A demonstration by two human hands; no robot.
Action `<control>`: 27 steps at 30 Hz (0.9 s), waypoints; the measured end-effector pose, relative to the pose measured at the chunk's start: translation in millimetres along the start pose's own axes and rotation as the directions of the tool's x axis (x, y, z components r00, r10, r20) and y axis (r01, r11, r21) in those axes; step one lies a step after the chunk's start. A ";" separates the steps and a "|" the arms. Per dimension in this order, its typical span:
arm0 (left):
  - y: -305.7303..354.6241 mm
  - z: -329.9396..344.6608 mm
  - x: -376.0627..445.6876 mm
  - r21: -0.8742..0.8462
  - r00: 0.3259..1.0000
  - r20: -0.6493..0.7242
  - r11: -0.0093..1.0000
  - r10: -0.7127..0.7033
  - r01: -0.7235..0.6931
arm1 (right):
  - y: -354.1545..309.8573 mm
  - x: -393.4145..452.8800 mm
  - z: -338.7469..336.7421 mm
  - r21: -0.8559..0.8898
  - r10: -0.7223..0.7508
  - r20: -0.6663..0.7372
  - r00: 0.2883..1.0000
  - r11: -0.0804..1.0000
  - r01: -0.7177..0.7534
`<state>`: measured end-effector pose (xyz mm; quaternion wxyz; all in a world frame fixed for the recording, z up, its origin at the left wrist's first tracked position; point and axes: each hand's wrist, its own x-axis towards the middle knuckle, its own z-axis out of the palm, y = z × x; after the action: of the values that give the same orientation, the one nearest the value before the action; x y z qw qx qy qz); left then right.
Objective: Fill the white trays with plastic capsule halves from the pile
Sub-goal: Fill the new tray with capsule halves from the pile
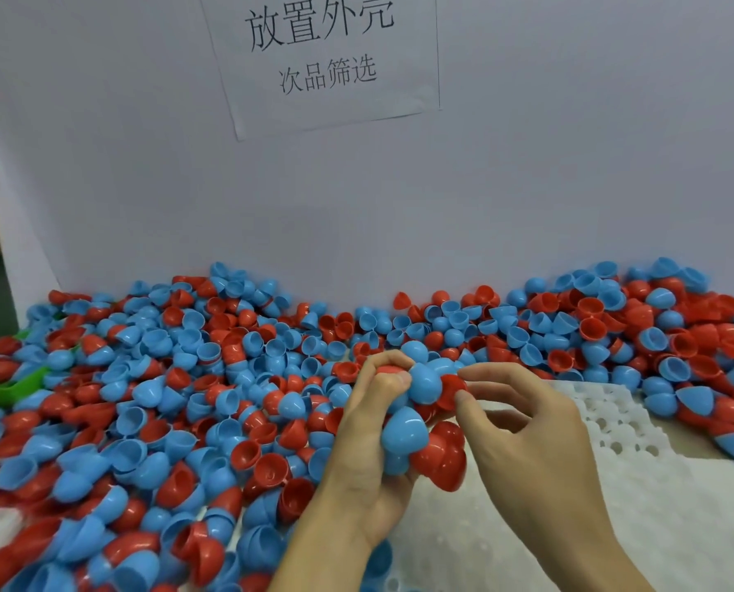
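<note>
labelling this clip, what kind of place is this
Probably a factory sorting or assembly station: a huge pile of red and blue capsule halves, a white tray with rows of holes, and a printed Chinese sign on the wall.

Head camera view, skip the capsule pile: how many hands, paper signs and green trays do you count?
Hands: 2, left hand gripping capsule halves, right hand pinching a red half
Paper sign: 1
Green tray: 1
Total: 4

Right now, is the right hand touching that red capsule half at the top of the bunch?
Touching. The head view shows the right hand pinching the red capsule half between thumb and forefinger, above the left hand.
</note>
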<state>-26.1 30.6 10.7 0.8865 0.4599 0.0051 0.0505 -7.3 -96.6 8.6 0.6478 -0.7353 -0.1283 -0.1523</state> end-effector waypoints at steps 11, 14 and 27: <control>5.7 -5.3 1.2 -0.228 0.994 -0.107 0.973 0.007 -0.031 | 4.4 -2.4 5.6 0.016 0.221 0.138 0.965 0.974 -0.225; 6.7 -7.1 1.0 -0.247 0.997 -0.082 0.969 0.004 -0.025 | 2.0 -0.9 6.0 0.103 0.304 0.220 0.927 0.938 -0.332; 3.1 -4.0 3.4 -0.275 0.966 -0.247 0.961 -0.077 0.007 | -5.6 -0.9 0.2 0.350 0.282 0.172 0.944 0.878 -0.326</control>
<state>-23.2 36.0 11.0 0.9341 0.3232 0.1220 0.0904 -10.3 -95.7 13.2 0.7830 -0.6171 -0.0750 0.0214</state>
